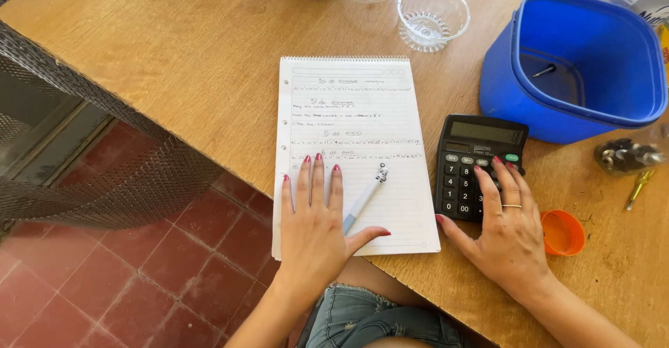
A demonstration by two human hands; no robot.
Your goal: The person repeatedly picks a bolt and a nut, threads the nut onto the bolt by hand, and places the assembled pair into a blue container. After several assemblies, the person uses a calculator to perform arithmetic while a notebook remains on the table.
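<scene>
— Item one?
— My left hand (313, 222), flat and open on the spiral notepad (352, 111), holding nothing; the pen (364, 198) lies loose beside my thumb.
— Item two?
— My right hand (505, 233), open, fingers spread on the black calculator (474, 153) on the desk (209, 55), gripping nothing.
— Progress?
— Upper lines are written, lower ones blank (roughly halfway, I'd judge). Blue bucket (509, 90) stands behind.

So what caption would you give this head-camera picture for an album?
Left hand flat on a spiral notepad beside a pen; right hand on a black calculator.
</scene>
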